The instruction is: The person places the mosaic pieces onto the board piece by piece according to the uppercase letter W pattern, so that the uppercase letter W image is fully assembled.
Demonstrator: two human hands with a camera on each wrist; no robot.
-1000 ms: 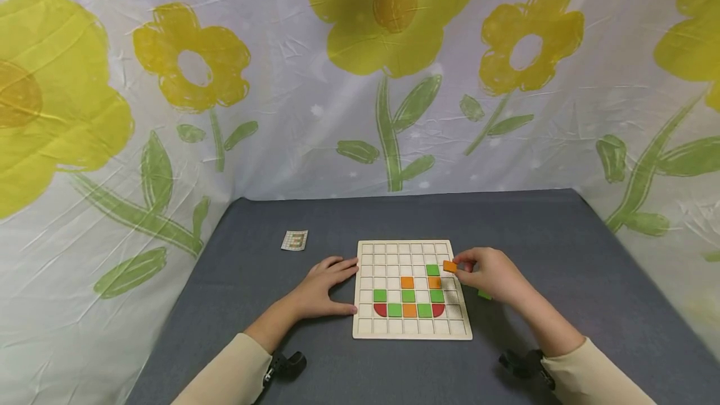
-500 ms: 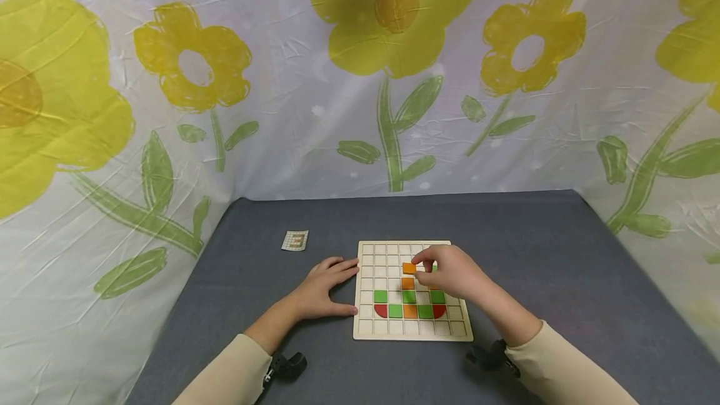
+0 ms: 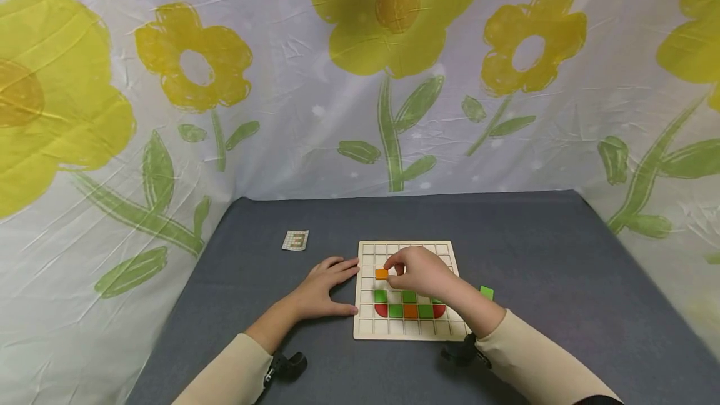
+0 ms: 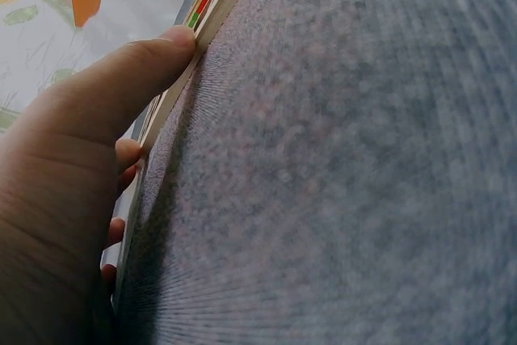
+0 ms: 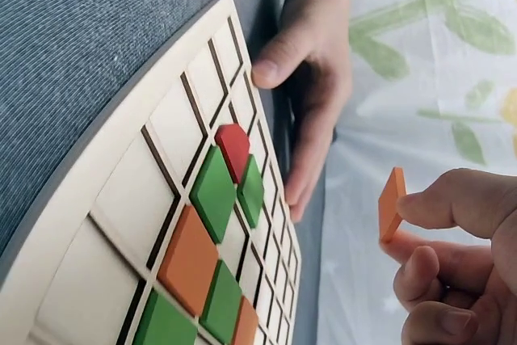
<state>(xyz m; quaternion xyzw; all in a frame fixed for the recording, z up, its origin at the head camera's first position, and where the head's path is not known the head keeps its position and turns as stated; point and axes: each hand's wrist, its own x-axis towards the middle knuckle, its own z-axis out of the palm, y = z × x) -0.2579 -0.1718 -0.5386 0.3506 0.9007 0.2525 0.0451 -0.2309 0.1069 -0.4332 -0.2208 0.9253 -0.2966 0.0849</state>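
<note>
A pale wooden grid board (image 3: 365, 328) lies on the table, with green, orange and red tiles in several of its cells. My right hand (image 3: 420, 270) pinches an orange square tile (image 3: 382, 274) between thumb and finger, over the board's left part. In the right wrist view that tile (image 5: 392, 204) is held up off the board. My left hand (image 3: 323, 289) rests at the board's left edge, its thumb and fingertips touching the rim and its fingers spread. The right hand hides some cells and tiles on the right side.
A loose green tile (image 3: 486, 293) lies on the table just right of the board, beside the right forearm. A small pattern card (image 3: 295, 240) lies on the dark cloth (image 3: 523, 230) at the back left. Flower-printed curtains (image 3: 292, 111) stand behind the table.
My right hand has carried the orange tile leftward from beyond the board's right edge to above its left columns. The left hand has stayed at the board's left edge.
</note>
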